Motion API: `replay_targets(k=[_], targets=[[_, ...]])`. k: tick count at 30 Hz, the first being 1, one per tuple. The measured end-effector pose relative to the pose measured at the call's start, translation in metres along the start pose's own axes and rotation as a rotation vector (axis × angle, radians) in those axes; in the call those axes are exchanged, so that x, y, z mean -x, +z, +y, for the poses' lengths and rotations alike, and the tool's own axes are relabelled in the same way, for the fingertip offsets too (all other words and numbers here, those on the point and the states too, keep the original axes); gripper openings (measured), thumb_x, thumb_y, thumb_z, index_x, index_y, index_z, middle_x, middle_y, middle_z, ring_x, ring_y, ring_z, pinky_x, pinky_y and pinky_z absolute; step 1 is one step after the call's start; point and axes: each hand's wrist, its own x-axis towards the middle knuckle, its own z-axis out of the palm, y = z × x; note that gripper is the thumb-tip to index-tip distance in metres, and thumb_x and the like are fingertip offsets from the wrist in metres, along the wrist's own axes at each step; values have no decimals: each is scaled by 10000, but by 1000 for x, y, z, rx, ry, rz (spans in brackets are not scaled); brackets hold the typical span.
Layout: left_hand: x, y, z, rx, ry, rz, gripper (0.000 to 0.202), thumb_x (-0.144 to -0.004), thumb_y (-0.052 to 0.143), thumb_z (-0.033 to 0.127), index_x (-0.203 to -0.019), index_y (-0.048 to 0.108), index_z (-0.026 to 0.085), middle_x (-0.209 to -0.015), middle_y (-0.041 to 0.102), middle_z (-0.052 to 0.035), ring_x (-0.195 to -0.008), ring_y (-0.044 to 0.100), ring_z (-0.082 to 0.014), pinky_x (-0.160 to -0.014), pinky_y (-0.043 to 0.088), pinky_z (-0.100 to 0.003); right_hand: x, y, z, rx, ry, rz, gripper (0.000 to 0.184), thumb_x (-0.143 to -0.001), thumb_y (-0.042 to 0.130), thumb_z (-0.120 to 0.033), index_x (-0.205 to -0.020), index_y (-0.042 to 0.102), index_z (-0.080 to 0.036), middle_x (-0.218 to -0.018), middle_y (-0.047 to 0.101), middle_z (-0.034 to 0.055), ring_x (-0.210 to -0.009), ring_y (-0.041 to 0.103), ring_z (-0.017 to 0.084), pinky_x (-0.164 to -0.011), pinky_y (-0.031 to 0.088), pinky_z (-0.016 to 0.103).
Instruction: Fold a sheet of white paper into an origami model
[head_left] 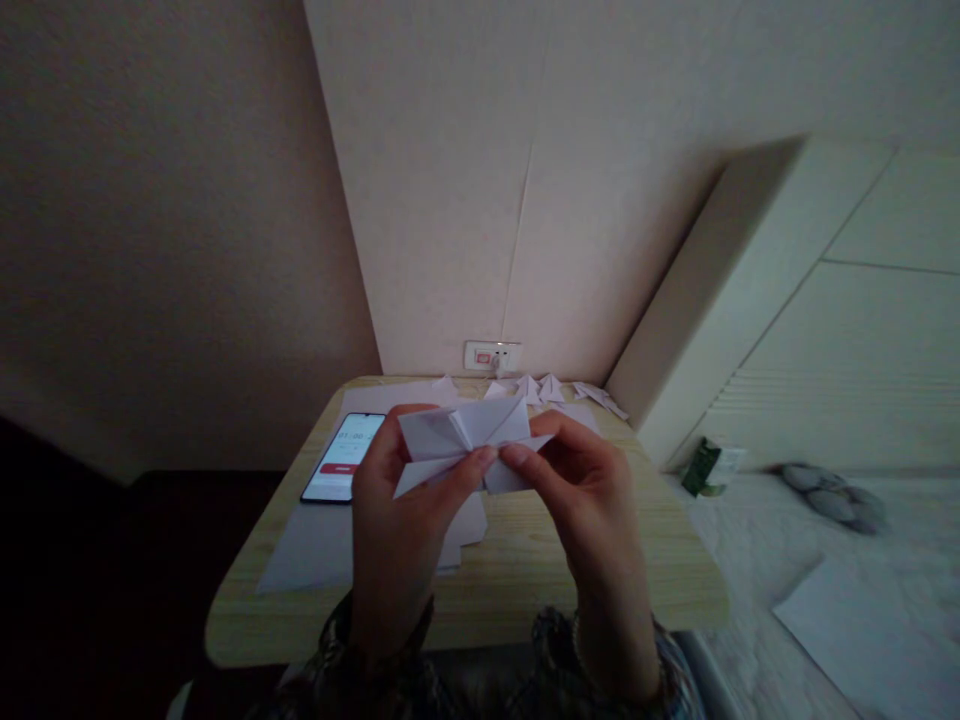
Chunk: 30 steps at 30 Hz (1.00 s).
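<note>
A folded white paper piece [499,420] with several pointed flaps is held up above the table, between both hands. My left hand [409,510] grips its left side, thumb pressed on the front near the centre fold. From the right, my right hand [581,480] pinches the same paper, its thumb almost touching the left thumb. The fingers behind the paper are partly hidden. Below and to the left, white paper sheets [311,550] lie on the table, and a phone [343,458] showing a timer rests on them.
Several folded paper pieces [540,388] sit along the back of the wooden table [660,570], below a wall socket [492,355]. To the right is a bed [757,535] with a green-and-white pack [711,468], a grey item [832,495] and a white sheet [862,630].
</note>
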Motion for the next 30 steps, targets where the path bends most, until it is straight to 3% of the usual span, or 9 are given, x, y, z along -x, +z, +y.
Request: replay_targets(k=[7,14,20,26,30], targets=[[-2,-1,-3,34,-18,-48,271,-608,905,147,-785,712,215,-693,740,70,-613,710,-112,-560,569,-151,1,-3,-1,79,-87,-18,122,-816,704,-252,-701,684,-219,-608,592,-33,-588,511,131,-529,361,251],[-1,2,6,19,-24,-63,348,-573,899,128,-839,699,229,-717,736,78,-643,694,-103,-569,546,-136,2,-3,0,82,-100,36,222,-823,719,-292,-658,595,-212,-608,523,-42,-588,469,123,-519,345,244],[-5,-10,12,55,-163,-297,552,-556,897,117,-1050,690,251,-789,769,21,-677,730,-172,-579,561,-214,1,-10,-2,141,-112,48,232,-841,705,-301,-665,579,-219,-615,509,-35,-582,453,127,-507,326,251],[-10,-13,12,-11,-81,-295,306,-641,841,142,-909,726,233,-752,756,11,-669,716,-166,-587,558,-221,-1,-12,-3,164,-155,-8,200,-819,721,-280,-665,609,-219,-637,554,-22,-622,507,145,-540,371,266],[-12,-17,13,4,-114,-319,334,-619,862,134,-910,737,240,-699,751,16,-621,707,-152,-555,550,-199,-1,-12,-3,179,-207,-18,220,-828,716,-263,-639,613,-214,-662,587,-17,-654,533,148,-574,392,276]])
